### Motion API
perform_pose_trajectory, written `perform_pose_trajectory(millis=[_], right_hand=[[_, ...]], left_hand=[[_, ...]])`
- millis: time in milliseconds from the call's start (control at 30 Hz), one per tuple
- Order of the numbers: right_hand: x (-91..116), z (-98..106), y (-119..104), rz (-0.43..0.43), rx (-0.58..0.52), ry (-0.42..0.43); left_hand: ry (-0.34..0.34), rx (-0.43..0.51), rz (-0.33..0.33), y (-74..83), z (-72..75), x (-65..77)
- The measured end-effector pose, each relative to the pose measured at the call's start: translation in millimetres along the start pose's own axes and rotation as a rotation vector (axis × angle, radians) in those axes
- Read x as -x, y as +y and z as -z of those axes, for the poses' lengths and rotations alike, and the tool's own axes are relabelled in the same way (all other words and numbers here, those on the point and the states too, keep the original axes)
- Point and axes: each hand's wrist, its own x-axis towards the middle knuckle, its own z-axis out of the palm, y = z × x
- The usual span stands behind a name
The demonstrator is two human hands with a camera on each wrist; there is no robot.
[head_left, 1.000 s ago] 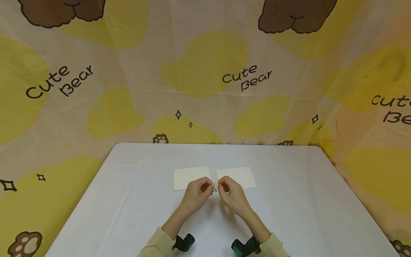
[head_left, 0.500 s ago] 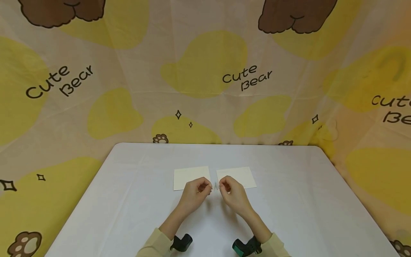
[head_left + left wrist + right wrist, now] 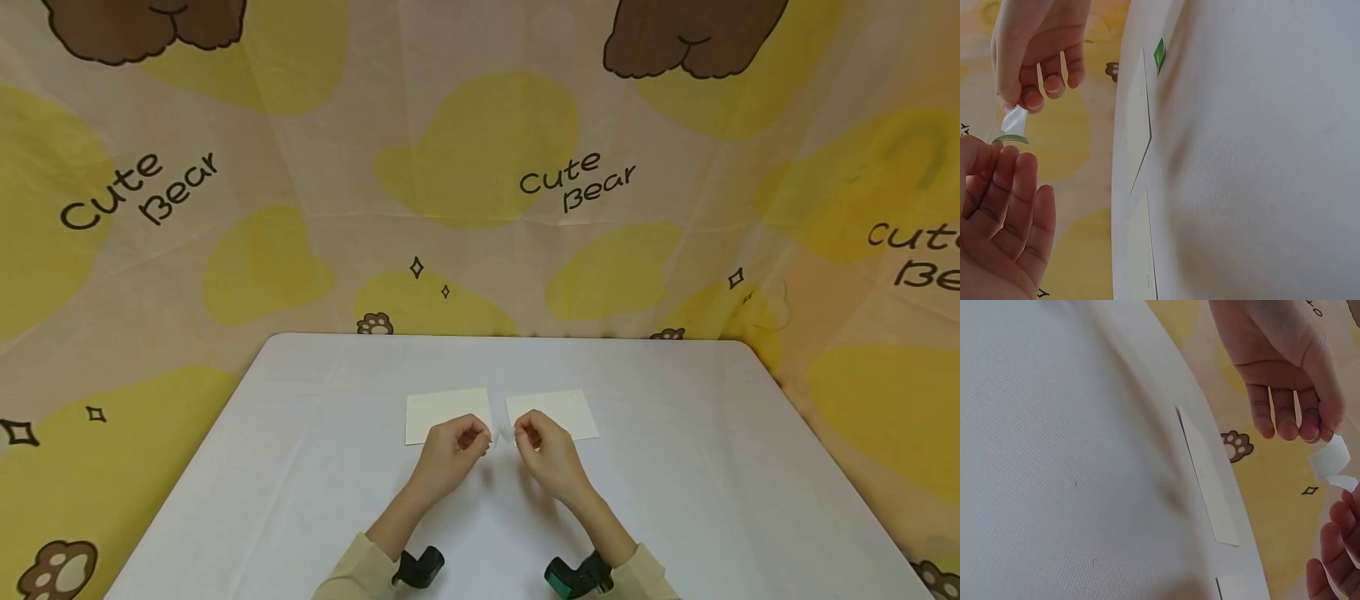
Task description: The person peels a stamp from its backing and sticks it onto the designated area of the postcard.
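My left hand (image 3: 452,454) pinches a thin, curved green-edged piece, like a small sticker (image 3: 1011,138), between thumb and forefinger. Opposite it, my right hand (image 3: 546,454) pinches a small whitish translucent piece of film (image 3: 1015,119). In the right wrist view the sticker shows its broad pale side, and the film is a narrow curl. Both pieces are held above the table, very near each other; whether they still touch is hard to tell. Two cream cards, a left card (image 3: 442,412) and a right card (image 3: 566,412), lie side by side just behind the hands.
A small green leaf-like piece (image 3: 1159,56) lies beside the right card in the left wrist view, hidden in the head view. The white table (image 3: 337,467) stands before a patterned cloth (image 3: 480,167). Each wrist carries a black device.
My hands have drawn slightly apart, the left one moving left and the right one barely shifting right. The gap between their fingertips has widened, with the pale film showing more clearly in it.
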Motion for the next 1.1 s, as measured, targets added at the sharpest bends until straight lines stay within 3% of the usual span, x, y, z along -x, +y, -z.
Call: perform_pose_trajectory(millis=[700, 1100], right_hand=[[1, 0, 5, -0.042, 0.014, -0.011], [3, -3, 7, -0.079, 0.024, -0.051]], left_hand=[[0.046, -0.017, 0.032, -3.9, 5.5, 5.3], [0.028, -0.008, 0.035, -6.9, 14.0, 7.7]])
